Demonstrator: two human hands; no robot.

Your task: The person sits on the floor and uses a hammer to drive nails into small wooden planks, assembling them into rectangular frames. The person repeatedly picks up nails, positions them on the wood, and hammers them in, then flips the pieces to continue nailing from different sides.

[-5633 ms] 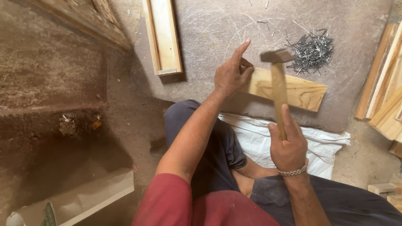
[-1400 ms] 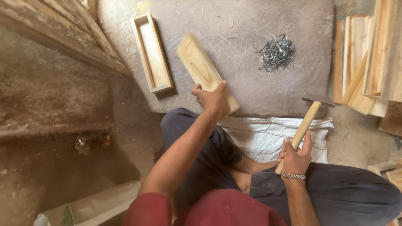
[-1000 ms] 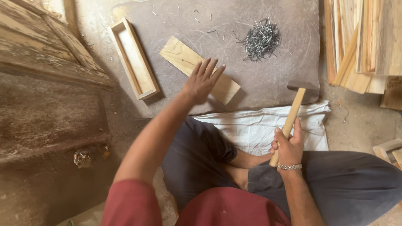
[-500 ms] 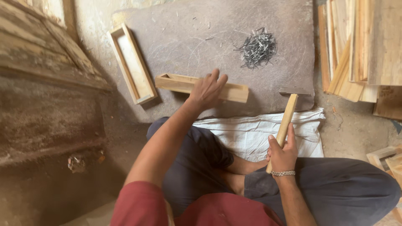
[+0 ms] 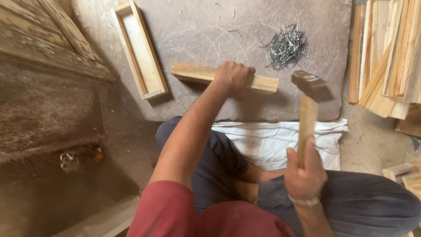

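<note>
nearest the camera, the right hand [image 5: 303,175] grips a hammer [image 5: 308,109] by its wooden handle, head raised above a white sack [image 5: 263,140]. beyond it, the left hand [image 5: 234,78] clamps over a wooden box [image 5: 199,73] lying on the grey slab [image 5: 197,30], with a pile of nails [image 5: 285,46] farther back to the right.

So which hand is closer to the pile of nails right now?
Left. The left hand grips the wooden piece just left of the nails. The right hand holds the hammer handle much lower, near the lap.
</note>
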